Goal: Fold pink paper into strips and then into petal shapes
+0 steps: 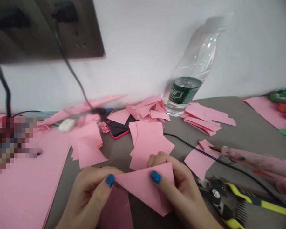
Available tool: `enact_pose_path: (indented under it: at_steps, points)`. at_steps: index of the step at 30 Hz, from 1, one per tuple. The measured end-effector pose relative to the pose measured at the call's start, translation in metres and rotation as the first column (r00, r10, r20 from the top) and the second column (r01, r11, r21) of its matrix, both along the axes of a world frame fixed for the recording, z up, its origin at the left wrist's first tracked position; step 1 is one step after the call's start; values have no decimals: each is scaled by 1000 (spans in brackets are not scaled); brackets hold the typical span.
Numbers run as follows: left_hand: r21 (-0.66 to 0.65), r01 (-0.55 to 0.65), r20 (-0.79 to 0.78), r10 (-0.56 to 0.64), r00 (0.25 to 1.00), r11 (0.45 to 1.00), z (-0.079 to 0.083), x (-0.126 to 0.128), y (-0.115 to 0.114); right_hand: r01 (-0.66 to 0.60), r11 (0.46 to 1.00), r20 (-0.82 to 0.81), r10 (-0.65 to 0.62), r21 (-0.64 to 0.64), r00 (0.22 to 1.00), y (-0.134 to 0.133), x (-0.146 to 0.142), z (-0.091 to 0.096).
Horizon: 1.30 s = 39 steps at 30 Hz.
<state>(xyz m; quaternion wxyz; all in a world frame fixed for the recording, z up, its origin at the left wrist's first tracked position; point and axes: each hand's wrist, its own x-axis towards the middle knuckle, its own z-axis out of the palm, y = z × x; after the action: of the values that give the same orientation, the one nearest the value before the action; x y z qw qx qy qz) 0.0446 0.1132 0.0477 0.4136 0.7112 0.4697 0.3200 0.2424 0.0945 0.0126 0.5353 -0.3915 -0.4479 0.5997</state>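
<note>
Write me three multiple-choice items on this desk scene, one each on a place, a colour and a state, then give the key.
1. Where is the phone?
A) Propped against a water bottle
B) Hanging from a cable
C) Flat on the desk among pink paper scraps

2. What colour are the thumbnails on the left hand and right hand?
A) Red
B) Blue
C) Green

3. What state is the pink sheet between the hands in?
A) Folded into a triangle
B) Rolled into a tube
C) Crumpled into a ball

1: C, it lies flat beside the scraps.
2: B, both thumbs show blue polish.
3: A, its outline is triangular.
</note>
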Motion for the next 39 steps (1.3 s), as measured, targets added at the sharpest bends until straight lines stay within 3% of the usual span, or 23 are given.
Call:
enact_pose_path:
  at_steps: [4, 11, 19, 39]
  points:
    - [-4, -104, -2, 104, 995, 995, 4, 8, 0, -30, 1000, 11, 30, -7, 999, -1, -1, 2]
    - [31, -111, -63, 113, 992, 993, 7, 13, 1, -13, 999, 136, 6, 50, 991, -1, -3, 3]
    - [-14, -80, -116, 77, 990, 997, 6, 13, 3, -5, 997, 230, -12, 73, 973, 3, -1, 10]
    - [-160, -81, -48, 74, 996, 984, 4, 12, 1, -15, 999, 169, 8, 41, 986, 0, -1, 7]
